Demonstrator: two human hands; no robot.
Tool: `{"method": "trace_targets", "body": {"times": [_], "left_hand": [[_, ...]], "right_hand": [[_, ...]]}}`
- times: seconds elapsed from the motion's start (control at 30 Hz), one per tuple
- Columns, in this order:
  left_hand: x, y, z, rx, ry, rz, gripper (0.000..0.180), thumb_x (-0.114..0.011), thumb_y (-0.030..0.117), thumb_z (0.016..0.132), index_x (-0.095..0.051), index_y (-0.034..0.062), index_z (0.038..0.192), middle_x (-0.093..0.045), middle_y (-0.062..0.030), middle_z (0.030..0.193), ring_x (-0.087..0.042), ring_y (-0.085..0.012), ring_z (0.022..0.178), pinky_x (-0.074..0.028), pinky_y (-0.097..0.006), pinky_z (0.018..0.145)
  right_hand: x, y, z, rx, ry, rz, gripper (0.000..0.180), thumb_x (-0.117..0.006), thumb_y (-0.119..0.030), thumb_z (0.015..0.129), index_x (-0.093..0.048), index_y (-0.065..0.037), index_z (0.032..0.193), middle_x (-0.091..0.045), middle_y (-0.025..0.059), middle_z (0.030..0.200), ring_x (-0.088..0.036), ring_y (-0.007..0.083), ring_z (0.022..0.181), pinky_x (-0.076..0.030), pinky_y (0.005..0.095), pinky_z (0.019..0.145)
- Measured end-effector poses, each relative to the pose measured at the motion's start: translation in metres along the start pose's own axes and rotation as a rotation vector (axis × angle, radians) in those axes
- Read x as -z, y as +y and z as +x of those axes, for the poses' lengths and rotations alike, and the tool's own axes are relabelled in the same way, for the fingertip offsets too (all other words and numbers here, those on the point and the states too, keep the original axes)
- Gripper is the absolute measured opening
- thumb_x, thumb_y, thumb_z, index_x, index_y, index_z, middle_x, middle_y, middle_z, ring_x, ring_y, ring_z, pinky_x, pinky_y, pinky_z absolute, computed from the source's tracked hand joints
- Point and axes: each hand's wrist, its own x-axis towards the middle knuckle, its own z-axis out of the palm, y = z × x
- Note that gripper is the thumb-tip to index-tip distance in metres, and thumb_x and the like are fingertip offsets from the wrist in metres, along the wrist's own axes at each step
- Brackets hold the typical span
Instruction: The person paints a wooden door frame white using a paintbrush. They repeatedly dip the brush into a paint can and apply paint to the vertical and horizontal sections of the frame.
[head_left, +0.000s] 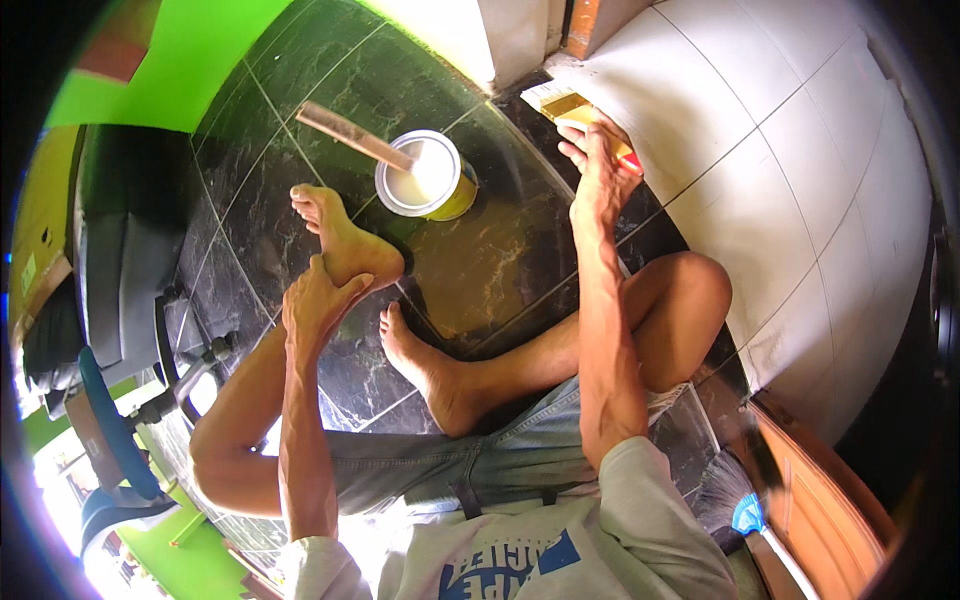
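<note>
My right hand (602, 165) is closed round the handle of a wide paintbrush (568, 106). The brush has pale bristles, a gold-coloured band and a red handle end; its bristles are at the foot of the white tiled wall, and whether they touch it I cannot tell. My left hand (318, 300) wraps round my left ankle (368, 262). Between brush and foot, an open paint can (467, 195) with a yellow outside stands upright on the floor. It holds creamy white paint (432, 170), and a flat wooden stick (345, 130) leans out over its rim to the left.
I sit cross-legged on dark marbled floor tiles (350, 80). White tiled wall (790, 190) rises along the right. A wooden door frame (583, 25) is at the far end. A blue-and-grey brush with a white handle (748, 515) lies lower right; an office chair (120, 430) stands left.
</note>
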Motion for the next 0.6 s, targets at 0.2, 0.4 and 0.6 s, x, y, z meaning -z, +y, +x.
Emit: {"method": "trace_targets", "body": {"times": [0.2,0.4,0.6], "left_hand": [[-0.01,-0.013,0.004,-0.074,0.046,-0.076,0.08,-0.072,0.064,0.078,-0.059,-0.0063,0.114,-0.071,-0.0279,0.102,-0.068,-0.0445,0.1,-0.051,-0.05,0.086],[-0.02,-0.034,-0.004,-0.013,0.02,-0.092,0.08,-0.074,0.064,0.077,-0.06,-0.0058,0.112,-0.071,-0.0272,0.1,-0.069,-0.0438,0.099,-0.052,-0.05,0.085],[-0.012,-0.025,0.004,-0.02,-0.011,-0.114,0.077,-0.076,0.062,0.075,-0.06,-0.0044,0.111,-0.071,-0.0264,0.102,-0.069,-0.0426,0.1,-0.053,-0.049,0.084]], "right_hand": [[-0.01,-0.009,0.021,0.076,-0.16,-0.164,0.03,-0.066,-0.011,0.097,-0.063,0.009,0.119,-0.072,0.0197,0.106,-0.076,0.0284,0.085,-0.063,0.0326,0.067],[-0.036,0.012,0.018,0.029,-0.177,-0.287,0.029,-0.067,-0.012,0.097,-0.065,0.007,0.119,-0.073,0.018,0.105,-0.077,0.0267,0.084,-0.061,0.0303,0.067],[-0.033,0.003,0.031,0.062,-0.166,-0.385,0.028,-0.066,-0.012,0.098,-0.065,0.006,0.119,-0.074,0.0186,0.104,-0.076,0.0255,0.085,-0.061,0.0306,0.068]]}}
